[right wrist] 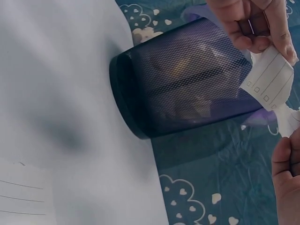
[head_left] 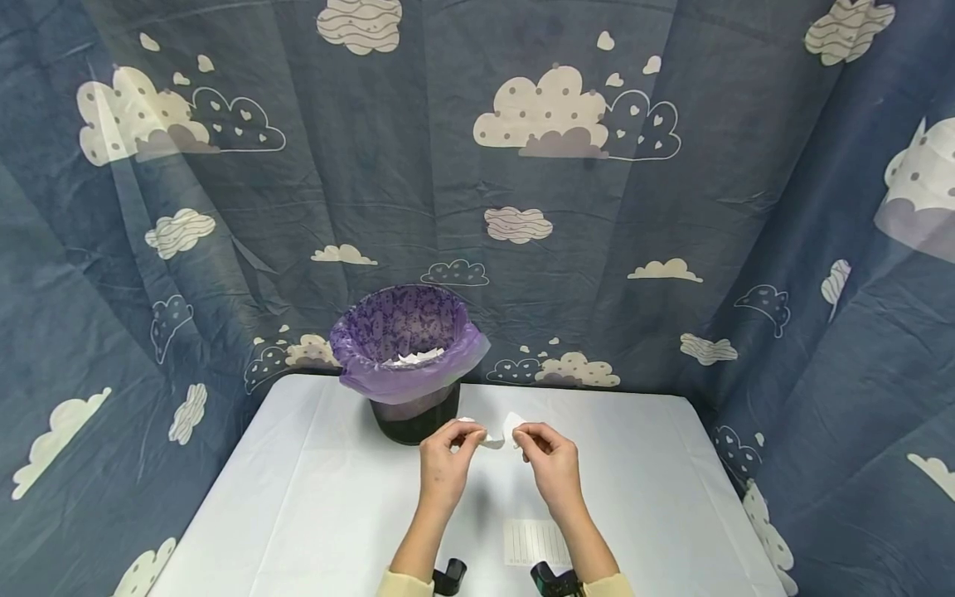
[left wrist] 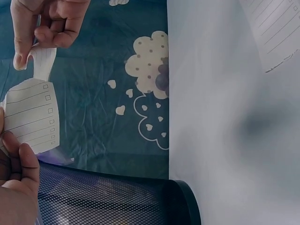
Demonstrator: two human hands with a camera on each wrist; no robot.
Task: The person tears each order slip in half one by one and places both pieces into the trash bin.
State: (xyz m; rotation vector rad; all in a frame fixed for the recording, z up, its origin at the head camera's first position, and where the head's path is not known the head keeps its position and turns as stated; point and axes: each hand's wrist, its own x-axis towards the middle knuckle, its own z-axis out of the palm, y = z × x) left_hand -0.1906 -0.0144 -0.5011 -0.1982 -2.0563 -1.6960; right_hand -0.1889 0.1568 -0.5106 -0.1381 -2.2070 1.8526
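Two hands (head_left: 445,464) (head_left: 555,464), torn paper (left wrist: 32,115) (one bin (head_left: 419,421))

Black wrist-worn devices (head_left: 451,577) sit beside pale yellow sleeves (head_left: 404,584)

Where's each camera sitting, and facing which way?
Head: worn on head, looks forward-down at table; left hand, right hand and forearms show.
Left wrist: on that wrist, looks at held paper; both hands show.
Right wrist: on that wrist, looks at paper and bin; both hands show.
Wrist views share paper and bin.
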